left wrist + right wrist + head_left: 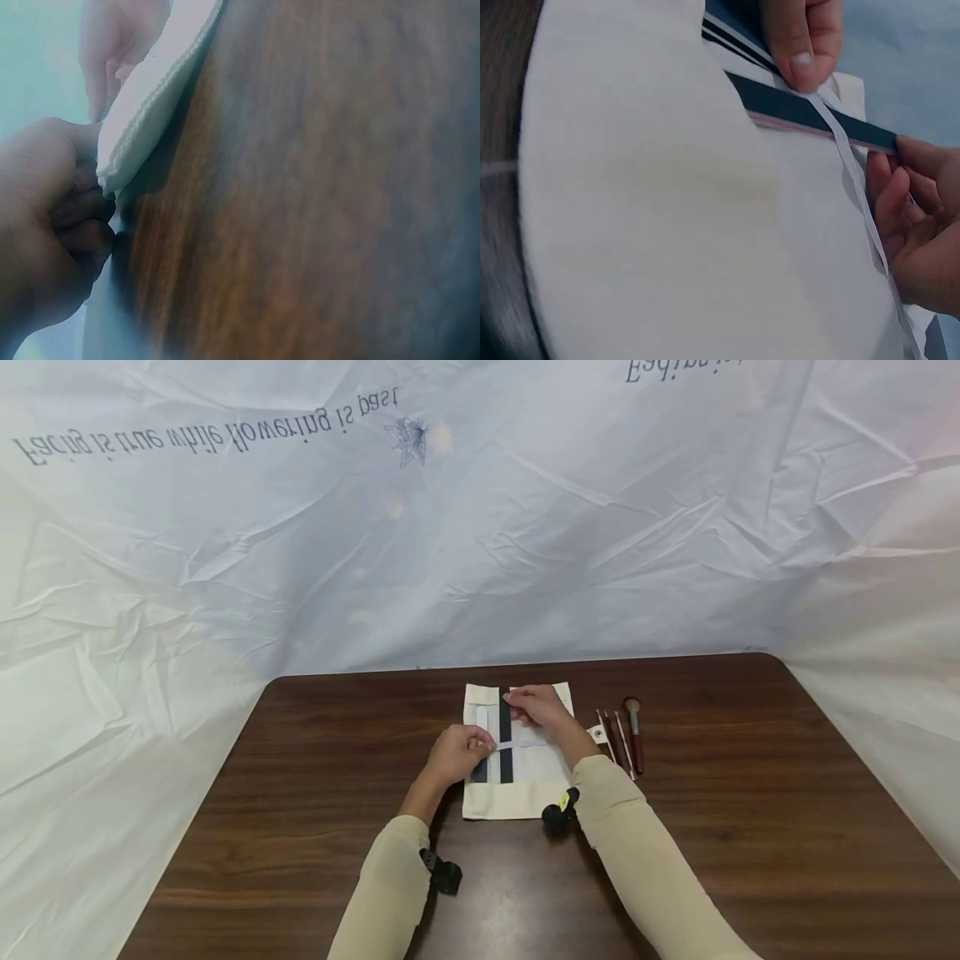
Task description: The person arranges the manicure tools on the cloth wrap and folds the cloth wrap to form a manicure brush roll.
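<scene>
A cream cloth tool roll [542,768] lies unfolded on the table, with a thin white elastic band [840,139] across its middle. My right hand [542,704] pinches the far end of a flat dark nail file [506,718], which has a pinkish edge in the right wrist view and passes under the band. At the roll's left side my left hand [456,754] pinches the elastic between thumb and finger. A white strip [482,720] and another dark flat file [735,34] lie under the band by the left hand, partly hidden by it.
Right of the roll lie several slim metal tools [623,739] and a brush [636,735] with a dark red handle. A snap tab [597,734] sticks out from the roll. The brown wooden table [315,793] ends at a white hanging sheet [480,568].
</scene>
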A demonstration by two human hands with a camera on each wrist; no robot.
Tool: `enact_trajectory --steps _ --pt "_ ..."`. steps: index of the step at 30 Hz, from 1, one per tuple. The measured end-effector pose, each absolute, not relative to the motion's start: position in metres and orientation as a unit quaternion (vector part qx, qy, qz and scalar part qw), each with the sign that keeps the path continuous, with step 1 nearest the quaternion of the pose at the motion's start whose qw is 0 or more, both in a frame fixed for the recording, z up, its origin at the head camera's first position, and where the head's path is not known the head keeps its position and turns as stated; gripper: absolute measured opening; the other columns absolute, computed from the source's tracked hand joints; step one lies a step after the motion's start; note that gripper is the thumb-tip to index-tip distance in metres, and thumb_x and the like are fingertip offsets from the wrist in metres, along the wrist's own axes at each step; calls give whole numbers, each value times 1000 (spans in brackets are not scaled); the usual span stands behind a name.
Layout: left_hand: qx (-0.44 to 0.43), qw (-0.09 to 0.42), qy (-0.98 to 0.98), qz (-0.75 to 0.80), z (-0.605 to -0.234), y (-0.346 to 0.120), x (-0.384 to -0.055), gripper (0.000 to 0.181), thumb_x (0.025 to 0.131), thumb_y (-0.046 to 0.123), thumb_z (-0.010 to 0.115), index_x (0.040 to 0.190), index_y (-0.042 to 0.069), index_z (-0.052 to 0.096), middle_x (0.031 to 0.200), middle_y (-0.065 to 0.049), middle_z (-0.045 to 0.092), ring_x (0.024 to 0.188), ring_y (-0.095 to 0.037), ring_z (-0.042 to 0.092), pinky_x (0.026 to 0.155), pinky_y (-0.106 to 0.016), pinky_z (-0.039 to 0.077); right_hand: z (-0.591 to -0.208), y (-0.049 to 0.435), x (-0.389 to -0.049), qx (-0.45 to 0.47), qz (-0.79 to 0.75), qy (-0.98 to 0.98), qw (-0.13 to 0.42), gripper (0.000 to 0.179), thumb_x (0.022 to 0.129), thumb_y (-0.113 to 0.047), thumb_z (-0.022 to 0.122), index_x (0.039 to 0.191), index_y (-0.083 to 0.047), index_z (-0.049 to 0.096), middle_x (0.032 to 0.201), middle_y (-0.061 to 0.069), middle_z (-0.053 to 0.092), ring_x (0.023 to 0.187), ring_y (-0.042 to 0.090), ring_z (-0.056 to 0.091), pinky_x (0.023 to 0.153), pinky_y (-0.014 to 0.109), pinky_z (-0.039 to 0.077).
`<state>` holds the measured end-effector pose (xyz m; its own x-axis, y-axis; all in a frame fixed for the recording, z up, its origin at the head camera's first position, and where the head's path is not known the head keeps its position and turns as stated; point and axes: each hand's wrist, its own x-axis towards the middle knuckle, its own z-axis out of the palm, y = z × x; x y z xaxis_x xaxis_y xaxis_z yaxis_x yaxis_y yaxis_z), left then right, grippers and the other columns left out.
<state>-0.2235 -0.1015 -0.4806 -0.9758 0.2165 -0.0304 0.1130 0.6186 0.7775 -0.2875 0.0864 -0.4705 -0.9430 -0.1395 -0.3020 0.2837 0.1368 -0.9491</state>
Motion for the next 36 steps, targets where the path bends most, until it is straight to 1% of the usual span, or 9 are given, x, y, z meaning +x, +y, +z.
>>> enact_trajectory --steps 5,8,13,18,21,26,30,34,36 --pt "86 64 899 426 -481 -101 -224 10 94 14 70 91 9 79 52 6 41 47 -9 38 50 -22 29 -468 97 -287 3 -637 733 237 27 99 -12 65 118 7 67 64 -7 66 58 0 61 53 13 46" --pt "83 68 900 424 -482 -102 -224 10 94 15 71 91 9 79 51 6 41 47 -9 38 49 -23 29 -465 102 -287 -21 -616 737 278 25 100 -11 64 117 7 67 68 -6 69 60 1 65 55 13 49" --pt "89 62 900 423 -483 -103 -223 11 94 17 71 91 9 79 51 7 41 46 -8 38 49 -23 29 -462 105 -287 -36 -597 741 305 25 101 -12 63 119 6 66 72 -5 70 65 1 67 58 13 51" --pt "82 67 900 423 -481 -102 -223 11 95 17 71 92 9 78 52 6 41 47 -9 39 51 -23 30 -461 105 -291 -27 -596 740 311 27 101 -12 63 120 7 65 70 -5 70 63 1 67 58 13 52" --pt "77 70 900 422 -480 -102 -223 11 95 17 71 93 9 79 52 5 42 48 -10 39 52 -24 31 -463 104 -293 -7 -609 729 311 25 101 -10 63 118 7 65 69 -4 71 61 2 68 58 14 53" --pt "84 66 903 417 -480 -102 -224 11 95 18 71 93 10 79 53 6 41 48 -9 39 51 -23 30 -459 107 -291 8 -620 724 302 26 101 -9 61 119 10 65 70 -3 73 62 3 69 59 15 55" --pt "91 60 905 411 -479 -100 -223 11 94 16 71 93 10 79 53 6 42 48 -9 39 50 -23 30 -455 117 -287 -15 -602 744 288 34 104 -13 56 127 11 61 79 -3 72 68 2 69 63 15 56" --pt "95 40 922 374 -474 -97 -220 10 94 18 71 93 12 79 52 6 43 48 -8 41 49 -24 32 -449 136 -282 -50 -595 757 265 40 107 -17 52 137 8 56 92 1 72 78 4 71 72 18 58" --pt "105 24 925 365 -469 -93 -219 10 94 19 71 94 13 79 53 6 45 48 -8 42 49 -24 34 -445 148 -280 -63 -601 759 245 42 107 -18 51 140 8 53 96 1 72 82 5 72 77 21 59"
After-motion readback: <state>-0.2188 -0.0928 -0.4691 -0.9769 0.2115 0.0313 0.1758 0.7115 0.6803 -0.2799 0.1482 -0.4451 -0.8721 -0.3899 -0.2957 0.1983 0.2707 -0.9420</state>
